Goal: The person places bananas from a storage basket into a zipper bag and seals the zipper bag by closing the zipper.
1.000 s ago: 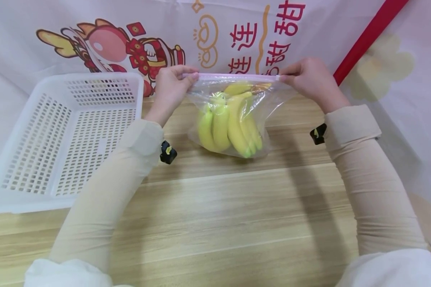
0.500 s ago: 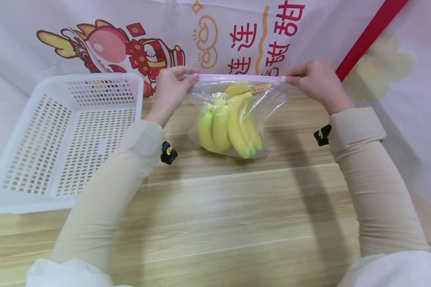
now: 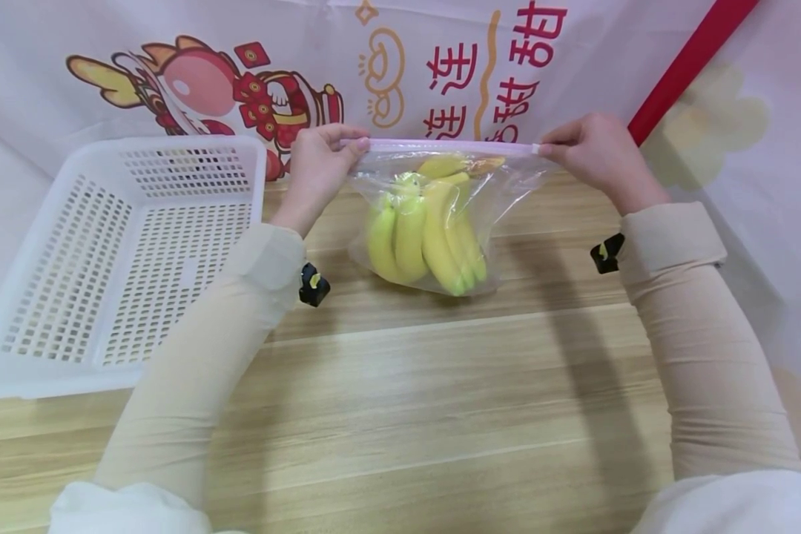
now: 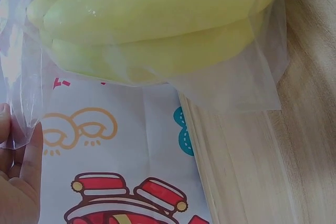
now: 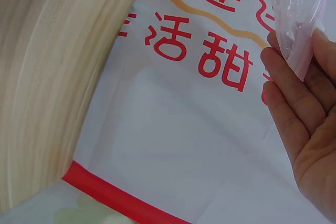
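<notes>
A clear zip bag (image 3: 500, 215) with a pink top strip hangs upright between my hands, its bottom close to the table. Inside it lie several yellow bananas (image 3: 410, 237) with greenish tips. My left hand (image 3: 317, 167) pinches the strip's left end between thumb and fingers. At the other end, my right hand (image 3: 597, 159) pinches the strip by the small white slider (image 3: 535, 149). The left wrist view has the bananas (image 4: 157, 19) close up through the film. In the right wrist view, the bag's corner (image 5: 299, 35) sits between thumb and fingers of the right hand (image 5: 310, 114).
A white perforated plastic basket (image 3: 100, 374) stands on the left of the wooden table (image 3: 427, 415), beside my left forearm. Behind the table hangs a white printed cloth (image 3: 414, 44) with red characters and a red band (image 3: 687, 74).
My right hand has slid rightward along the pink strip, and the white slider has moved with it to the right end. My left hand and the bananas stay nearly in place.
</notes>
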`<state>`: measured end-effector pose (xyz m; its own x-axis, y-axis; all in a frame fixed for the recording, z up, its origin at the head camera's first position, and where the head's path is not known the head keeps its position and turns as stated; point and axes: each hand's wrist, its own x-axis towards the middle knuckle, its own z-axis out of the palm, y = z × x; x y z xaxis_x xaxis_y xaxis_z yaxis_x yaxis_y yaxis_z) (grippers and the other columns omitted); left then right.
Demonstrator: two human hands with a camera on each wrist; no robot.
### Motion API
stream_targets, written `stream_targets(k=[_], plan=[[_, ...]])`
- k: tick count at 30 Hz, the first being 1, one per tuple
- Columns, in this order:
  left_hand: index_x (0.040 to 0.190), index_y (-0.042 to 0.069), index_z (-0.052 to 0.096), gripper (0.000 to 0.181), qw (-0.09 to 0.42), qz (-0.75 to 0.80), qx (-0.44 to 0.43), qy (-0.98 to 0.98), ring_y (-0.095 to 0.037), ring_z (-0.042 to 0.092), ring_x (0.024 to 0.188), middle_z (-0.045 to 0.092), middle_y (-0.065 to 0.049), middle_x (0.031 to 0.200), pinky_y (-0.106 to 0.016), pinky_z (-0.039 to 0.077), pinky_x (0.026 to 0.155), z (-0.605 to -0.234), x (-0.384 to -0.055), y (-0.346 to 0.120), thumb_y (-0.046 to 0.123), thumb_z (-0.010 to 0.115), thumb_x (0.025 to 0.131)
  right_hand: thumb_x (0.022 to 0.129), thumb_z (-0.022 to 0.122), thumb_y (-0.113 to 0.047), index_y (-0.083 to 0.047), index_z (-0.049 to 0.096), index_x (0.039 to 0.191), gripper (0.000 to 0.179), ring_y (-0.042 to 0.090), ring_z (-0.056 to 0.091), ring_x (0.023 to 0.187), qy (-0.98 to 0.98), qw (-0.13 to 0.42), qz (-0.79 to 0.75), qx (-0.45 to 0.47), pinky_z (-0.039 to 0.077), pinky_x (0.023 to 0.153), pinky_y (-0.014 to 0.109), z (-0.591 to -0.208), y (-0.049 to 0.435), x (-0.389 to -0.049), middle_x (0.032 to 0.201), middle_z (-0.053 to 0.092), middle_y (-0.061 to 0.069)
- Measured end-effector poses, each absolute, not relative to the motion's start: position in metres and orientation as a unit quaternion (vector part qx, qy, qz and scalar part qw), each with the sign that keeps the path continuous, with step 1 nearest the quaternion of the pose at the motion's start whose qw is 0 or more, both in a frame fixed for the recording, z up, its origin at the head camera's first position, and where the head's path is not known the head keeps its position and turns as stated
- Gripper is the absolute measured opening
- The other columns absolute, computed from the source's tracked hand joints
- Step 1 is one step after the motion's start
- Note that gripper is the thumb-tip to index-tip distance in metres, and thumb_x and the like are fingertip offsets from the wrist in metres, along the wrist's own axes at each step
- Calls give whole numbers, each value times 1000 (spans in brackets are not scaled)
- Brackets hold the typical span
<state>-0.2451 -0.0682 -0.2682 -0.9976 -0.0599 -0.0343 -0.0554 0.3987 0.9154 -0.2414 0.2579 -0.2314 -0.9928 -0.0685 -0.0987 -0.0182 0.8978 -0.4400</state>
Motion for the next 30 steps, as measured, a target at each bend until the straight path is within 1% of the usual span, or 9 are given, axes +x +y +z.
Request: stream_targets(k=[8,16,22,30], plan=[[115,13,69,27,5,-546,31,-837,-5,60,74,71,-7,113,-16,48,66,-268,-244,-68,26,62,92,97,50,-36,-7,59,129,44,30,48,111,973,54,-223,-16,42,90,44,-233,261,-242,129,60,19],[115,13,69,27,4,-549,31,-835,-5,60,74,71,-7,113,-17,51,70,-268,-244,-68,25,62,92,97,50,-34,-6,60,129,43,28,47,106,973,53,-224,-14,41,84,39,-234,265,-241,127,60,20],[116,13,68,28,2,-551,35,-834,-6,61,78,70,-6,115,-17,51,71,-269,-244,-69,26,62,92,98,48,-35,-7,58,130,44,29,47,107,972,58,-226,-7,42,88,42,-234,268,-240,127,60,20],[114,12,69,26,5,-554,34,-832,-4,60,72,71,-6,113,-19,51,70,-270,-245,-69,24,63,92,97,49,-37,-7,57,132,46,31,45,110,971,63,-230,-1,42,87,42,-237,273,-241,130,58,20]])
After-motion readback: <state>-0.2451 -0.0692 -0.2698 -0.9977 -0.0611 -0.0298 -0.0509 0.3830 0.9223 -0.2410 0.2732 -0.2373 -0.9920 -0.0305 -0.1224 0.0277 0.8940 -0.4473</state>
